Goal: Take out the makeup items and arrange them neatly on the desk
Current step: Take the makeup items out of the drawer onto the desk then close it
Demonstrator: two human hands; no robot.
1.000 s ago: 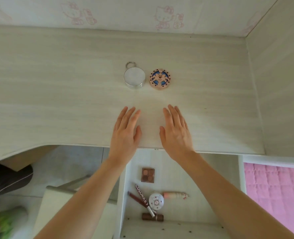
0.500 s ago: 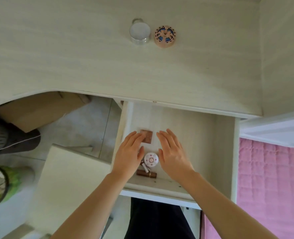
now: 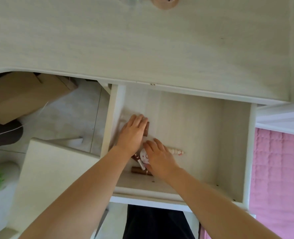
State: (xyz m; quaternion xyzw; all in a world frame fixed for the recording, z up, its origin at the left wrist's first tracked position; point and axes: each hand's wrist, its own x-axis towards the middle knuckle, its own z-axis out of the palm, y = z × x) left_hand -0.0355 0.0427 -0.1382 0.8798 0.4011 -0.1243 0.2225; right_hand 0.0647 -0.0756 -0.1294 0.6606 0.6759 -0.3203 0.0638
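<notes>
Open drawer [image 3: 229, 152], left hand [image 3: 133, 130] on brown palette [image 3: 146, 129], right hand [image 3: 160, 156] over compact [image 3: 143, 156]

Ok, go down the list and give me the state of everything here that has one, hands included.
drawer: pulled open.
left hand: fingers laid over the brown palette; whether it grips, cannot tell.
right hand: lowered over the round white compact; grip hidden.
brown palette: flat in the drawer, mostly covered.
round white compact: lying in the drawer, partly covered.
pink tube: lying on its side, untouched.
brown lipstick: lying on its side.
</notes>
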